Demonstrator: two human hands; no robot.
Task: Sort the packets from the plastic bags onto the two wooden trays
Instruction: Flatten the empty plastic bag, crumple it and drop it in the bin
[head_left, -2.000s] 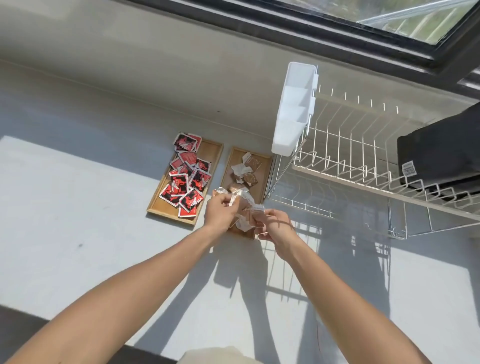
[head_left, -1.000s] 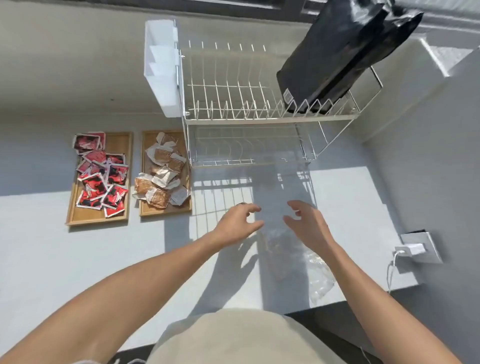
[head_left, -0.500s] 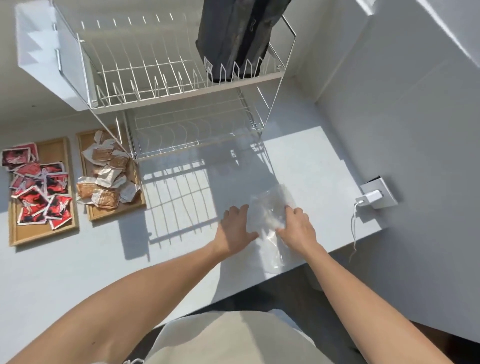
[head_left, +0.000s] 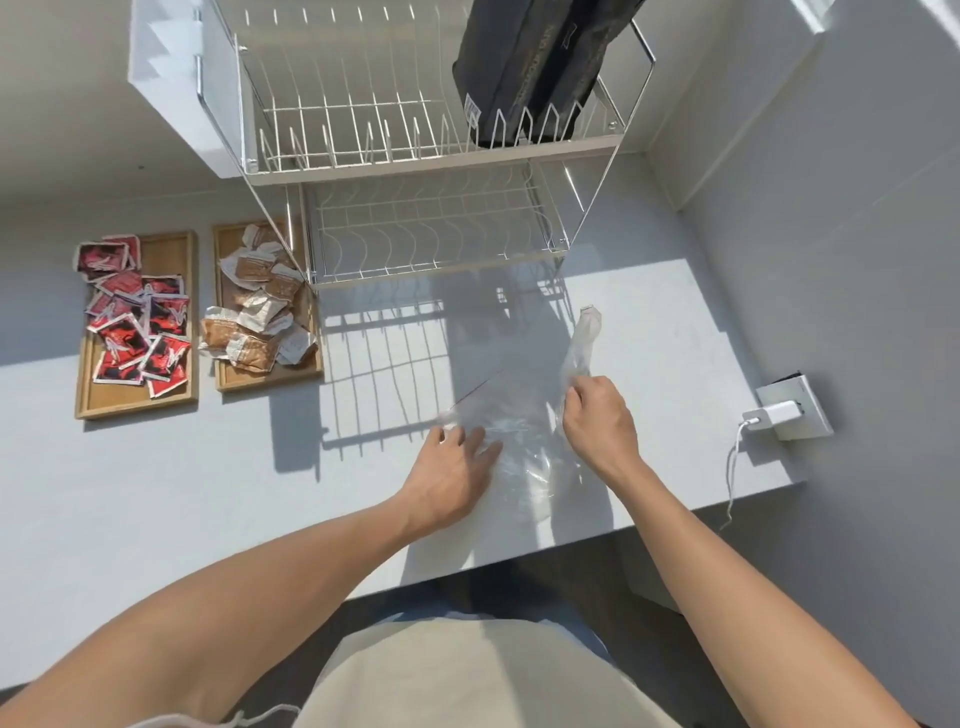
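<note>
Since the frame half a second earlier, the right hand (head_left: 600, 423) has shifted up and to the right along the clear plastic bag (head_left: 522, 415), and a twisted end of the bag (head_left: 587, 338) now stands up above its knuckles. The left hand (head_left: 452, 475) remains at the bag's left side.

Right hand: fingers closed, pinching the bag at the base of the raised twisted end. Left hand: fingers extended and flat, palm down, pressing on the bag's left portion; it grips nothing.

The bag lies on the white counter (head_left: 218, 478), near the front edge, in front of the wire dish rack (head_left: 415, 156) and partly within its shadow. Whether any packets remain inside the bag cannot be determined.

Two wooden trays sit side by side to the left of the rack, well apart from the bag. The left tray (head_left: 176, 260) carries the red packets (head_left: 137, 322), loosely overlapped. The right tray (head_left: 270, 379) carries the brown and white packets (head_left: 257, 312), heaped, with a few overhanging its edges; the tray's far right corner lies under the rack frame.

A black bag (head_left: 530, 57) stands in the rack's upper tier. A white charger (head_left: 774, 414) is plugged into the wall socket (head_left: 805, 400) at right, with its cable hanging down.
</note>
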